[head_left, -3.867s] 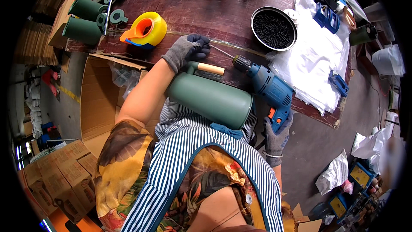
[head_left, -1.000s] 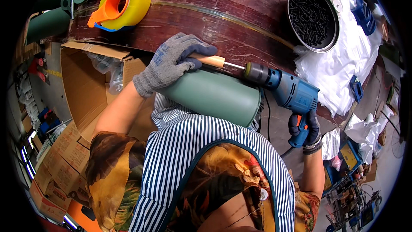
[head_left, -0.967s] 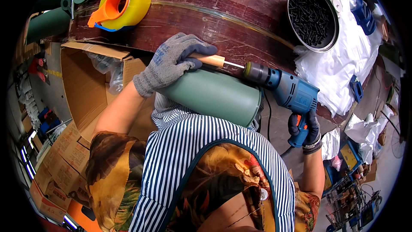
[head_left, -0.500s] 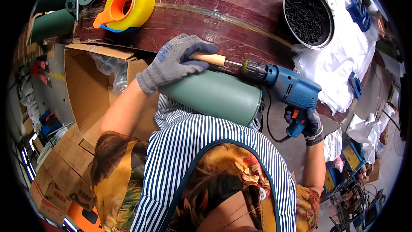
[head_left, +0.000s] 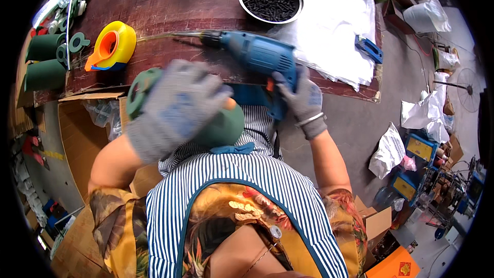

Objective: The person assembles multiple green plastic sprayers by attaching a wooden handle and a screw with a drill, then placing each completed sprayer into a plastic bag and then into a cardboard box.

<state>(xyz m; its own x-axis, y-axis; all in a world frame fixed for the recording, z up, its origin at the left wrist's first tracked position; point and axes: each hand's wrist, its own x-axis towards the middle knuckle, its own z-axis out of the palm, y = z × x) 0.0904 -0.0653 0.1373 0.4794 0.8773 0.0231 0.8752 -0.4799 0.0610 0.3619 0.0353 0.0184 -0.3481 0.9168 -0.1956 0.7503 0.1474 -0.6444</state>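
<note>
Across my lap lies a green cylinder [head_left: 229,126], with a ring-shaped green end [head_left: 140,92] showing past my left hand. My left hand [head_left: 177,108], in a grey glove and blurred by motion, is above the cylinder. Its fingers are curled, and the pale end of a wooden handle [head_left: 230,104] shows beneath them. At the table's front edge my gloved right hand [head_left: 303,98] is closed at the grip of a blue power drill [head_left: 257,51]. The drill's body is over the table, its long bit pointing left.
A round tin of black screws [head_left: 270,0] stands on the dark red table [head_left: 170,0] beside white plastic sheeting [head_left: 329,25]. A yellow tape roll in an orange dispenser [head_left: 113,46] lies at left, near more green cylinders [head_left: 45,74]. An open cardboard box [head_left: 77,134] stands below.
The drill has moved up over the table, away from the wooden handle. My left hand has turned over, hiding most of the handle. The cylinder has turned, and the view has shifted right.
</note>
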